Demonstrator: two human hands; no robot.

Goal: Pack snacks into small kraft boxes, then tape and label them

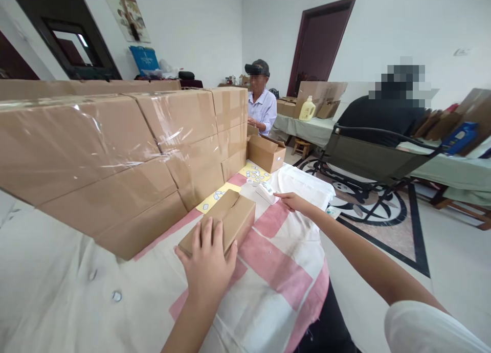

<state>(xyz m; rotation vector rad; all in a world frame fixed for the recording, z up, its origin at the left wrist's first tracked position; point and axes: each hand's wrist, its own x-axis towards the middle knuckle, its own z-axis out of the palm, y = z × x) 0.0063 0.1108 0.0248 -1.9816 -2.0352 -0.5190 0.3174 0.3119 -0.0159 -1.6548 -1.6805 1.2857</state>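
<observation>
My left hand (207, 256) lies on a closed brown cardboard box (241, 215), its fingers spread over the top and the thumb at the near right edge. Farther right, my right hand (293, 201) has its index finger stretched to a small white block or pad (265, 193) with printing on it. The other fingers are curled, and whether they pinch anything is hidden. Small white labels with blue edges lie on a yellow sheet (210, 196) behind the box and on another yellow sheet (253, 172) farther back.
A wall of taped cartons (153, 153) stands along the left. An opened cardboard box (266, 152) sits at the table's far end. A pink and white cloth (284, 261) covers the table. One person (262, 105) sits beyond, another (378, 115) in a folding chair (378, 153) at right.
</observation>
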